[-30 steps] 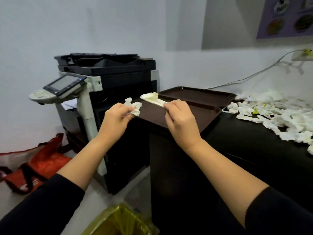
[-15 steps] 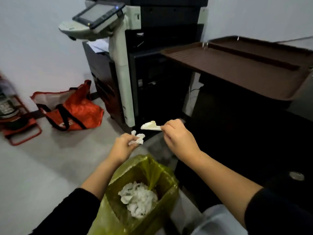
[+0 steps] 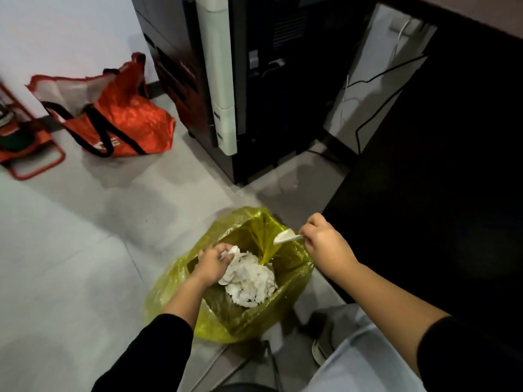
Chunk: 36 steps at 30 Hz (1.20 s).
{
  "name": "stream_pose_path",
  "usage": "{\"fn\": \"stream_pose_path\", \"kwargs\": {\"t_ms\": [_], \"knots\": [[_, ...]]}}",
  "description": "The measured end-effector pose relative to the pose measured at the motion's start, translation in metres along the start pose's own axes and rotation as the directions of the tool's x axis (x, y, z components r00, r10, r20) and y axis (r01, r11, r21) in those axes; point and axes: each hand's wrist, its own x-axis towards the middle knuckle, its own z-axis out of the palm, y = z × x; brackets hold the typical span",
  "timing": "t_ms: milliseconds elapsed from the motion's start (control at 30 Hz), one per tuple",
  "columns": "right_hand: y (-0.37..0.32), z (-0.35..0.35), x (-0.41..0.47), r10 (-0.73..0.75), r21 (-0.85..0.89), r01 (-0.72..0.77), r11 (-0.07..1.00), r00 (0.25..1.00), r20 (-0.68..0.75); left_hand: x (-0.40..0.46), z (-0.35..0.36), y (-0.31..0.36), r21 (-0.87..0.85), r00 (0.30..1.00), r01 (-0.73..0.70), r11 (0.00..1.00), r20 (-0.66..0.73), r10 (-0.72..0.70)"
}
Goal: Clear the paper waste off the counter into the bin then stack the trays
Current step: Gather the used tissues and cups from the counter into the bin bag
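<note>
A bin lined with a yellow plastic bag [image 3: 291,281] stands on the floor below me, with a heap of crumpled white paper [image 3: 250,281] inside. My left hand [image 3: 212,263] is down in the bin's mouth and grips a crumpled white tissue [image 3: 229,253] just above the heap. My right hand [image 3: 325,244] hovers over the bin's right rim and pinches a folded pale paper piece [image 3: 285,237] that sticks out to the left. The trays and the counter top are out of view.
The black counter side [image 3: 441,179] rises on the right. A copier's lower body [image 3: 226,80] stands behind the bin, with cables [image 3: 368,80] beside it. An orange bag [image 3: 113,117] and a red stand [image 3: 31,154] sit on the grey floor at left.
My view has dropped from the counter and trays down to the bin. Both hands moved down with their papers; the left hand has gone into the bin's mouth.
</note>
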Motion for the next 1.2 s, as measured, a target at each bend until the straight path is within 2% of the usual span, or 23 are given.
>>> {"fn": "stream_pose_path", "kwargs": {"t_ms": [133,233,467,633,767,867,967,1000,1100,1200], "knots": [[-0.007,0.014,0.008,0.024,0.025,-0.025,0.999,0.998,0.052,-0.004,-0.002,0.003,-0.012,0.998,0.0,1.0,-0.069,-0.001],[-0.017,0.022,0.013,0.017,0.032,-0.02,0.999,0.995,0.095,-0.004,-0.004,-0.003,-0.071,0.998,-0.021,0.997,-0.056,0.017],[-0.028,0.028,0.019,0.021,0.005,-0.023,1.0,0.965,0.26,-0.006,-0.014,-0.01,-0.091,0.996,-0.041,0.995,-0.086,0.033],[-0.027,0.011,0.011,0.015,0.0,-0.016,1.0,0.979,0.205,-0.015,-0.017,0.01,-0.222,0.994,-0.021,0.975,-0.112,-0.004],[-0.029,-0.013,0.003,0.001,0.022,-0.004,1.0,0.993,0.12,-0.027,-0.023,0.042,-0.256,0.984,-0.125,0.958,-0.155,0.087],[-0.031,-0.045,-0.004,-0.034,0.065,0.033,0.997,0.999,0.019,-0.043,-0.032,0.084,-0.291,0.952,-0.262,0.92,-0.234,0.197],[-0.032,-0.091,-0.011,-0.097,0.101,0.111,0.989,0.987,-0.128,-0.058,-0.042,0.132,-0.261,0.871,-0.44,0.859,-0.357,0.338],[-0.031,-0.108,-0.016,-0.1,0.119,0.125,0.985,0.975,-0.199,-0.064,-0.045,0.151,-0.228,0.82,-0.518,0.825,-0.406,0.403],[-0.02,-0.168,-0.04,-0.054,0.192,0.152,0.97,0.897,-0.44,-0.091,-0.054,0.222,-0.138,0.63,-0.726,0.674,-0.528,0.57],[-0.003,-0.229,-0.072,-0.015,0.187,0.177,0.966,0.764,-0.644,-0.129,-0.057,0.299,-0.011,0.392,-0.88,0.475,-0.583,0.711]]}}
